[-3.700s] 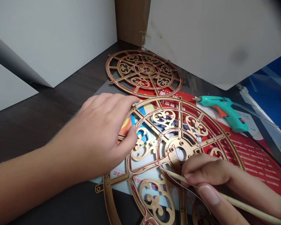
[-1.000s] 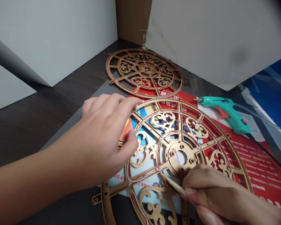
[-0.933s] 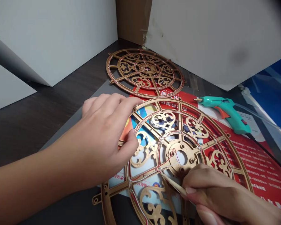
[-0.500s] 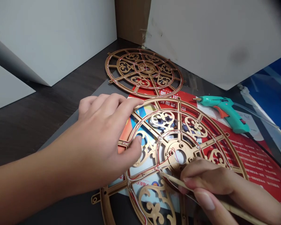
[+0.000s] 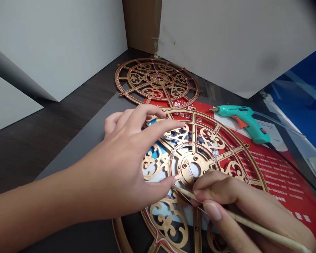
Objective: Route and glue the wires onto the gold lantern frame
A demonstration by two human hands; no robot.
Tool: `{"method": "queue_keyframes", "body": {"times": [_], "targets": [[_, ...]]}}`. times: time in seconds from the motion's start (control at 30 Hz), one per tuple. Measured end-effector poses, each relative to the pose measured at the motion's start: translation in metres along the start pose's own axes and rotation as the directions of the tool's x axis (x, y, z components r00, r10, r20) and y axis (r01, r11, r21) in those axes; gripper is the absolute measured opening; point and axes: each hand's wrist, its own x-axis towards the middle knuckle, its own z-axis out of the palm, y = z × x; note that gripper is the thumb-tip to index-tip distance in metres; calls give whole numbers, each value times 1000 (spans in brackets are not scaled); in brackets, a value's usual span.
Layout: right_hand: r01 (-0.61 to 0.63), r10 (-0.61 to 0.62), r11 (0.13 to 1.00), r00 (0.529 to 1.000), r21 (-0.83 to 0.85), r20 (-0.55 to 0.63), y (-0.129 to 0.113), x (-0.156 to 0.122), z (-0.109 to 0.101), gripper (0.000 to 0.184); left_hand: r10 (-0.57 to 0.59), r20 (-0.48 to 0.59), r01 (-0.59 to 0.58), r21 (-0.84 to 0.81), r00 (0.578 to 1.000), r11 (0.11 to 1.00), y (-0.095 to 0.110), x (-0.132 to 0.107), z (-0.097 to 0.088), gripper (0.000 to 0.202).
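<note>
A round gold openwork frame (image 5: pixel 197 218) with scroll ornaments lies before me, and thin red and white wires run along its channels. My right hand (image 5: pixel 223 200) pinches a slim pale wooden stick (image 5: pixel 260 226), its tip down at the frame's inner ring. Over the frame's left side, my left hand (image 5: pixel 131 158) has its fingers spread; the thumb tip is close to the stick's tip. Whether that thumb touches the wires I cannot tell. Loose red wire (image 5: pixel 185 167) curls at the central hole. My left hand hides part of the frame's left rim.
A second gold frame with wires (image 5: pixel 171 92) lies behind. To the right rests a teal glue gun (image 5: pixel 242 116) with an orange trigger and black cord. Red printed sheets (image 5: pixel 284 179) lie under the frame. White panels (image 5: pixel 213 45) stand at the back and left.
My left hand has moved right, its thumb and index finger now spread farther over the frame. The right hand and stick remain at the inner ring. The view has shifted slightly.
</note>
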Motion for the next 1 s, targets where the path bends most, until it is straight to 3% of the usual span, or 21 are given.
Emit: {"method": "queue_keyframes", "body": {"times": [0.13,0.27,0.5,0.73,1.0], "targets": [[32,-21,992,996,119,-91,4,1,7,13,-25,12,25,-59,1000,998,-1,0,-1,77],[102,-90,986,992,132,-93,9,0,10,12,-18,33,21,-92,999,996,-4,1,-2,76],[90,-75,985,992,146,-104,7,0,10,12,-69,37,73,-124,997,990,5,7,-1,81],[-42,60,993,985,108,-164,0,0,5,16,-120,68,131,-180,990,975,6,12,-1,86],[35,-35,999,999,11,-35,2,-1,-2,9,-167,82,180,-197,983,964,9,8,-3,80]]}}
